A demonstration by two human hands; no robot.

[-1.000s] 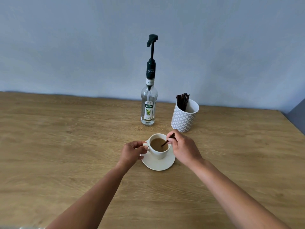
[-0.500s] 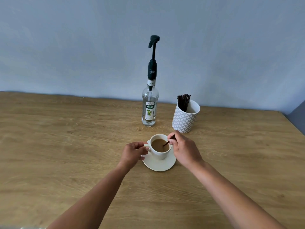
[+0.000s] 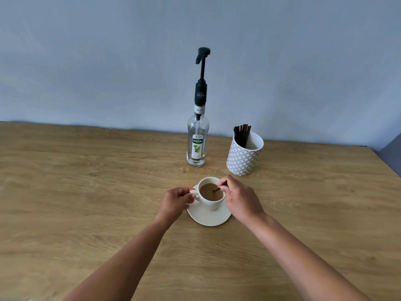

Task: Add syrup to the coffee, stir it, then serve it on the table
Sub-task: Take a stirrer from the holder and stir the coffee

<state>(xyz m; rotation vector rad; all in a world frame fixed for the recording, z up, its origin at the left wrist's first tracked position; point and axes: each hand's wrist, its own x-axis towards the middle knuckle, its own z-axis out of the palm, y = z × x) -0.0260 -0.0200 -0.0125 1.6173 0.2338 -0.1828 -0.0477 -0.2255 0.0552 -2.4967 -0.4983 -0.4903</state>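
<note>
A white cup (image 3: 211,197) of milky coffee is seen standing on a saucer (image 3: 208,218) near the middle of the wooden desk (image 3: 86,192). The cup handle, which points toward the person's left, is pinched by the fingers (image 3: 191,195) of the left hand (image 3: 176,202), so the cup is held steady. The right hand (image 3: 239,199) is placed just beside the cup's right rim, and its fingers are closed on the upper end of a thin dark stirrer (image 3: 219,188). The stirrer's long axis is tilted: its top lies at the right hand over the rim, and its lower tip is dipped down and leftward into the coffee, close to the right side of the cup. The stirring step is judged to be in hand, with serving not yet done. The coming move is thought to turn on this slant, since the stick must be swept around inside the wall while the handle is held on the opposite side. Behind the cup and well apart from it, a syrup bottle (image 3: 198,144) with a pump is set upright, and to its right a patterned holder (image 3: 244,156) with more stirrers is seen. A spill over the rim is a possible risk.
</note>
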